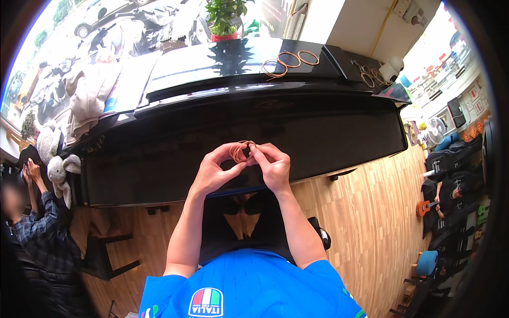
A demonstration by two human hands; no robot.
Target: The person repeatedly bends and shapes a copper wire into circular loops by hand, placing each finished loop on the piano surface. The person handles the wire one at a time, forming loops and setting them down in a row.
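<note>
- While pinched between both hands, a small copper wire coil (242,150) sits mid-air before the black piano (238,132); coiling looks unfinished.
- Left hand (214,172), right hand (273,165): together, fingertips clamped on it.
- Finished wire rings (289,61) lie on the piano top, by a potted plant (225,18).

Daylight from the window (106,26) at upper left, glare on the glossy piano (222,63) top, centre sharp, edges bent and dark-vignetted by fisheye, far right overexposed.
</note>
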